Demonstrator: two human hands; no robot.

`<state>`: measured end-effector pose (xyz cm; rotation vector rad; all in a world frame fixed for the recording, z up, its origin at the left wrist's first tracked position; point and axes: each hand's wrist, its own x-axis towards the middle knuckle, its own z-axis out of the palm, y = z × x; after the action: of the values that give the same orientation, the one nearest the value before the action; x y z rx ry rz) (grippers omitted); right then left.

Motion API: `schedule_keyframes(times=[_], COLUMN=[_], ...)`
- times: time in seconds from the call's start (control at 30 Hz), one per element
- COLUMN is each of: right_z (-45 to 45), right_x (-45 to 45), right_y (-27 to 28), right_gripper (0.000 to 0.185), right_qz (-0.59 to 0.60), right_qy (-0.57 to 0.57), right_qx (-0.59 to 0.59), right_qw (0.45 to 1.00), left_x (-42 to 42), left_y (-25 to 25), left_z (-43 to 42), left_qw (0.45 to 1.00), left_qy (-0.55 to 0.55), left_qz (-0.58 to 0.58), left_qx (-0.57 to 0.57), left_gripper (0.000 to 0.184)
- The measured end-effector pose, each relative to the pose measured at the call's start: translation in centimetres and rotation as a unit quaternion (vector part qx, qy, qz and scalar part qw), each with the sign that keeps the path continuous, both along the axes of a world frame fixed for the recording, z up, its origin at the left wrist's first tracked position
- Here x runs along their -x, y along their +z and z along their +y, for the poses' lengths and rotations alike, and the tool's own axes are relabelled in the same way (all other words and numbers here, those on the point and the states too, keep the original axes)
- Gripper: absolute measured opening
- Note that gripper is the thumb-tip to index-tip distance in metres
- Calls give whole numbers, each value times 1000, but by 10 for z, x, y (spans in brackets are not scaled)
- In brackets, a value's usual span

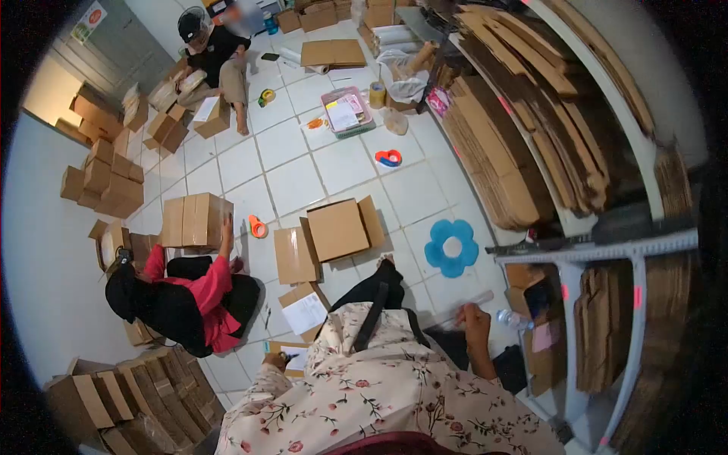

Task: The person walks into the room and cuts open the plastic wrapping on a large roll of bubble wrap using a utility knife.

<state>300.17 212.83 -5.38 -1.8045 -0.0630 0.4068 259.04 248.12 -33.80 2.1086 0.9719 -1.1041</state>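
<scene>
My left hand (273,365) is closed around a small dark object (290,353) that looks like scissors, just above a cardboard piece with a white paper (299,359). At the right, my right hand (475,327) pinches a clear, see-through strip (475,302) that looks like plastic. A clear bottle (514,319) lies beside that hand. In front of me stands a cardboard box (338,231) with its side flaps spread. Nearer, another cardboard piece bears a printed white sheet (305,314).
A co-worker in pink (216,296) touches a closed box (196,221) at the left; another person (221,53) sits at the back among boxes. Tape dispensers (258,227), a basket (347,112) and a blue flower-shaped mat (432,249) are on the tiles. Shelves of flat cardboard (493,152) line the right.
</scene>
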Motion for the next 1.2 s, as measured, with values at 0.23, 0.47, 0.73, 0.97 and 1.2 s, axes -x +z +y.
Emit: schedule_keyframes(times=[0.23, 0.47, 0.73, 0.97, 1.2], right_z=[74, 137, 328, 468, 587], right_x=[-168, -305, -466, -537, -490], right_y=[30, 8, 41, -12, -3], right_gripper=[29, 33, 33, 26, 19], right_qz=[-57, 71, 84, 35, 61], right_qy=[88, 168, 438, 552, 711], right_qx=[11, 90, 101, 26, 91], right_qw=[994, 979, 889, 833, 694], left_x=[-339, -466, -530, -584, -568], left_y=[167, 192, 206, 258, 245], left_z=[29, 58, 54, 104, 128], left_qw=[937, 877, 640, 483, 271], left_qy=[211, 352, 737, 791, 849], left_qz=[-266, -327, -211, -303, -375], left_qx=[-84, -31, 60, 221, 254], left_gripper=[32, 25, 25, 40, 39])
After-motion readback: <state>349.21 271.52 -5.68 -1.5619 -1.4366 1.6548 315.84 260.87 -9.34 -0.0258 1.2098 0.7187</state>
